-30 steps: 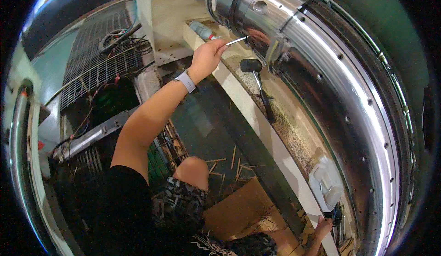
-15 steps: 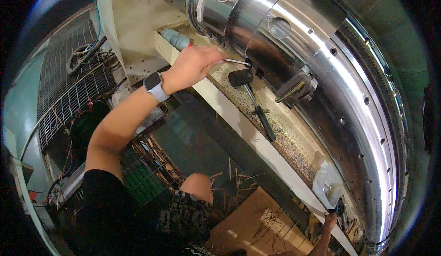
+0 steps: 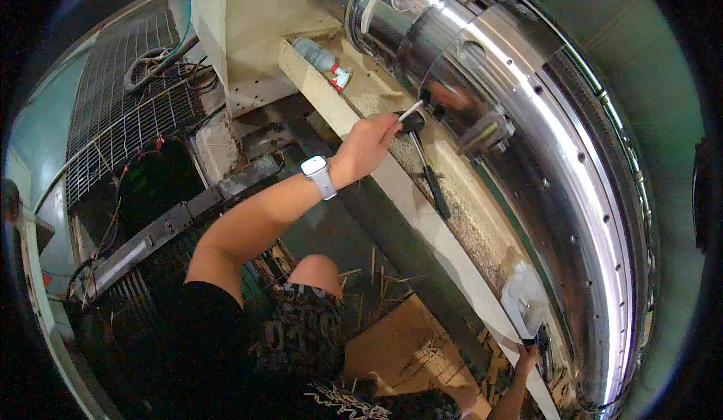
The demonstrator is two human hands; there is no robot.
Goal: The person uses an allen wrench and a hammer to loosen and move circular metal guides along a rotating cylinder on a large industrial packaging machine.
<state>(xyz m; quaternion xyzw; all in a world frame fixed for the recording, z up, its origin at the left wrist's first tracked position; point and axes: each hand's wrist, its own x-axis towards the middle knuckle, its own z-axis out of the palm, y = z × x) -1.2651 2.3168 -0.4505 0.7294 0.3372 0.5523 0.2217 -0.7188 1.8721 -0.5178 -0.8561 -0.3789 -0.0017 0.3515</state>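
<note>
My left hand, with a watch on its wrist, is closed around a thin silver metal rod. The rod slants up to a dark opening at the lower side of a large shiny metal cylinder; how its far end meets the opening is hidden. Just beside these fingers a black-headed mallet lies on a cream ledge, its handle toward me. Far down at the lower right, my right hand is closed over the ledge's outer edge, next to a crumpled white plastic piece.
A spray bottle with a red and white nozzle lies at the ledge's far end. A dark block juts from the cylinder. Below are cardboard with scattered sticks, and a wire grating at the left.
My left hand has swung down and to the right, and the rod now slants upward instead of lying nearly level. The spray bottle's nozzle has come into sight. The whole view has shifted slightly.
</note>
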